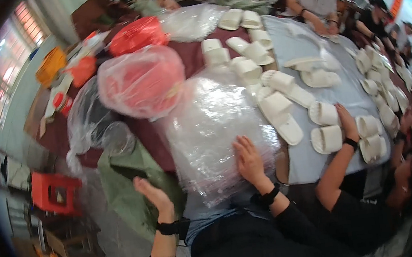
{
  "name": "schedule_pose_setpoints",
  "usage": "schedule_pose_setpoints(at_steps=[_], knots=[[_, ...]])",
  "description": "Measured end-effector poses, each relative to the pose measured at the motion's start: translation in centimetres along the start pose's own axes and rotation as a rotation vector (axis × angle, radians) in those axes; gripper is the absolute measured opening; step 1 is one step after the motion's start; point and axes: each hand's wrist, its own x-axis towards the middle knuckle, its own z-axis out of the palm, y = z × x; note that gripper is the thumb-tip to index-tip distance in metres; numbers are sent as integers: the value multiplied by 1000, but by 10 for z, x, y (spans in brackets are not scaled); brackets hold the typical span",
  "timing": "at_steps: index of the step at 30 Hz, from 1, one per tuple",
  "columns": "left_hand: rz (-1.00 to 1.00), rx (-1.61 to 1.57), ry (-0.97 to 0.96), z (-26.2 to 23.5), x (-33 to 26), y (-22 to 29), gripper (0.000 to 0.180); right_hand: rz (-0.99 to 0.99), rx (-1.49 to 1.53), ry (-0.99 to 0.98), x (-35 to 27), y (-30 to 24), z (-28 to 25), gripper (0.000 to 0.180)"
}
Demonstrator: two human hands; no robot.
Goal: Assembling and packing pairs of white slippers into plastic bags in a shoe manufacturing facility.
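A thick stack of clear plastic bags [211,128] lies in front of me at the table's near edge. My right hand [250,161] rests on its lower right part, fingers stretched out and holding nothing. Off to the left of the stack, my left hand [153,195] is raised in front of a green woven sack [125,181], empty, its fingers extended. White slippers [279,112] sit just beyond the stack's right edge, some overlapping.
A pink-filled clear bag [142,80] and a red bag [138,36] lie at the far left of the table. On the right, a co-worker's hand [346,120] touches slippers on a grey-blue cloth [301,161]. A red stool [56,193] stands on the floor at left.
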Motion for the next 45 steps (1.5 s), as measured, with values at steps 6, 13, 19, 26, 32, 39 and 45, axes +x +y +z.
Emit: schedule_pose_setpoints(at_steps=[6, 13, 19, 26, 32, 39, 45], knots=[[638, 302, -382, 50, -21, 49, 38, 21, 32, -17, 5, -3, -12, 40], [756, 439, -757, 113, -52, 47, 39, -42, -7, 25, 4, -1, -12, 42], [941, 767, -855, 120, -62, 29, 37, -19, 16, -7, -5, 5, -11, 43], [974, 770, -800, 117, -55, 27, 33, 184, 73, 326, 19, 13, -47, 56], [994, 733, -790, 123, -61, 29, 33, 629, -770, 582, 40, 122, -153, 54], [967, 762, -786, 119, -56, 25, 35, 933, -830, 341, 38, 166, -187, 55], [967, 729, -776, 120, -59, 30, 34, 1065, -700, 338, 25, 175, -194, 60]])
